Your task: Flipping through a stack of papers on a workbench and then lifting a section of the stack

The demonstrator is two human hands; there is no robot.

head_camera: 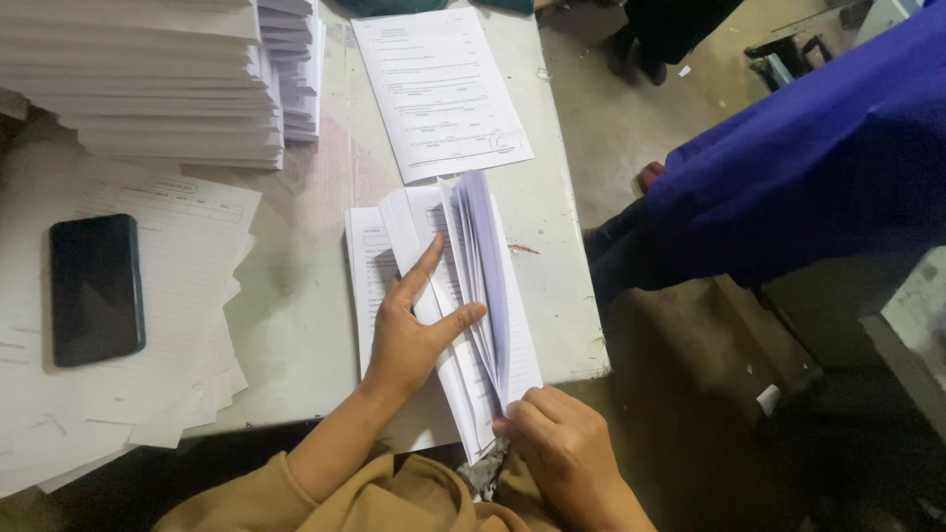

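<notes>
A thick stack of printed white sheets [468, 286] lies near the table's right front corner, its pages fanned upward. My left hand [414, 330] rests flat on the turned-over left pages, index finger stretched up and thumb spread toward the fan. My right hand [557, 443] pinches the near bottom corner of the fanned sheets, fingers curled around the edges. Tan sleeves cover both my forearms.
A single printed sheet [439, 89] lies farther back. Tall piles of paper [158, 84] stand at the back left. A black phone [96, 289] lies on loose sheets at the left. A person in a blue garment [808, 167] stands right of the table [296, 286].
</notes>
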